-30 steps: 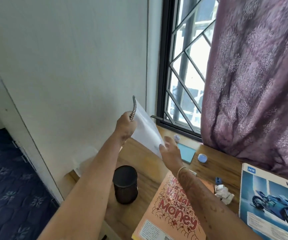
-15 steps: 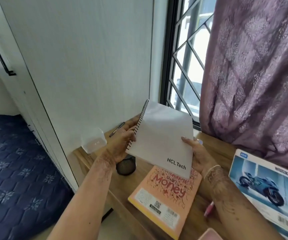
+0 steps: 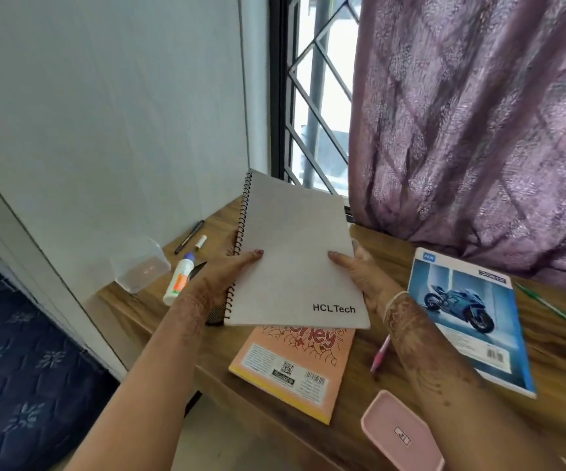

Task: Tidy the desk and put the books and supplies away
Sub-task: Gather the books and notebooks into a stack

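A white spiral notebook [image 3: 295, 253] marked HCLTech hovers face up over the wooden desk [image 3: 352, 413]. My left hand [image 3: 220, 283] grips its spiral side, thumb on the cover. My right hand [image 3: 363, 277] holds the right edge, thumb on top. Directly below lies an orange book [image 3: 295, 368] with "Money" on it, partly hidden by the notebook. A blue motorcycle notebook [image 3: 468, 317] lies to the right. A black pen cup [image 3: 215, 314] peeks out under my left wrist.
A glue bottle [image 3: 179, 277], a black pen [image 3: 189, 236], a small white cap [image 3: 201, 242] and a clear plastic box [image 3: 138, 266] sit at the desk's left. A pink pen [image 3: 380, 355], a pink lid [image 3: 402, 436] and a green pen [image 3: 550, 304] lie nearer. Curtain and window behind.
The notebook has come down from upright near the window to flat over the orange book, with both hands now at its sides. The view has tilted down toward the desk.
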